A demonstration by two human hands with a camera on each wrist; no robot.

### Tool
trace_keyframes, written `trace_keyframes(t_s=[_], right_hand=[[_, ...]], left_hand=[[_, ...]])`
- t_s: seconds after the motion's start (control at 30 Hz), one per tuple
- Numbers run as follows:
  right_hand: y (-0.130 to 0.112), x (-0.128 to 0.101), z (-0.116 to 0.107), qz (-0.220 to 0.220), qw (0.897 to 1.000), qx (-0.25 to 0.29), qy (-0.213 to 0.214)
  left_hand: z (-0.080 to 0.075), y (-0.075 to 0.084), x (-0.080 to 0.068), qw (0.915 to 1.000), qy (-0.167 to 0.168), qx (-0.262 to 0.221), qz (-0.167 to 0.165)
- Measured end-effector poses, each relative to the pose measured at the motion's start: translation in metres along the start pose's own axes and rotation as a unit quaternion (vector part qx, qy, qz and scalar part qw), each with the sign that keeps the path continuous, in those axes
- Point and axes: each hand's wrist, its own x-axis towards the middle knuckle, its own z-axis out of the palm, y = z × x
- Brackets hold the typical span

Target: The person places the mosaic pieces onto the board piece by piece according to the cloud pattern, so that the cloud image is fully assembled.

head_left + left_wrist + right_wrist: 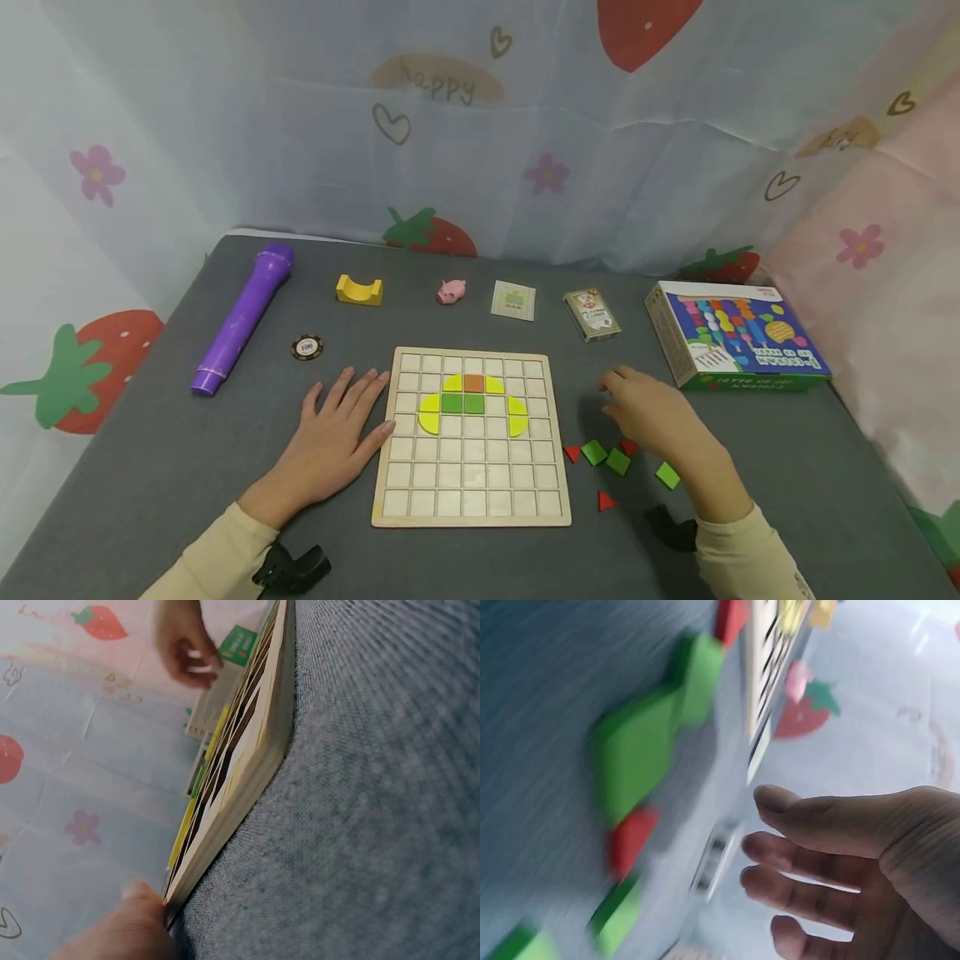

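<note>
Left hand (333, 442) lies flat on the grey table (150, 467), fingers spread, fingertips touching the left edge of the wooden grid board (471, 500). The board sits square-on at the table's middle, its slightly longer side running away from the person. Right hand (652, 412) hovers over the loose green and red pieces (617, 460) just right of the board, fingers loosely extended, holding nothing.

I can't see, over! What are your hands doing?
Left hand flat beside puzzle board, open. Right hand empty, over loose green and red pieces. Nothing in between.
</note>
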Motion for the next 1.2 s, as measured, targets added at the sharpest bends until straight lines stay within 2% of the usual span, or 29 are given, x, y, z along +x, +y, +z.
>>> trace_keyframes(t_s=[0.23,0.37,0.6,0.73,1.03,1.2], right_hand=[[0.031,-0.028,0.003,0.078,0.993,0.046,-0.08],[0.039,-0.036,0.007,0.082,0.99,0.055,-0.105],[0.046,-0.036,0.019,0.032,0.994,0.09,-0.059],[0.048,-0.035,0.024,0.008,0.995,0.092,-0.035],[0.05,-0.033,0.024,-0.007,0.996,0.087,-0.005],[0.039,-0.023,0.019,-0.021,0.996,0.085,0.004]], left_hand=[[-0.001,-0.001,0.0,0.9998,-0.019,-0.002,0.004],[-0.001,-0.001,0.0,0.9999,-0.016,-0.002,0.006],[-0.001,-0.002,0.0,0.9999,-0.008,0.002,0.009],[0.0,-0.002,0.001,0.9999,-0.007,0.003,0.01],[0.0,-0.002,0.002,0.9999,-0.003,0.004,0.012],[-0.002,-0.001,0.001,0.9997,-0.005,0.001,0.022]])
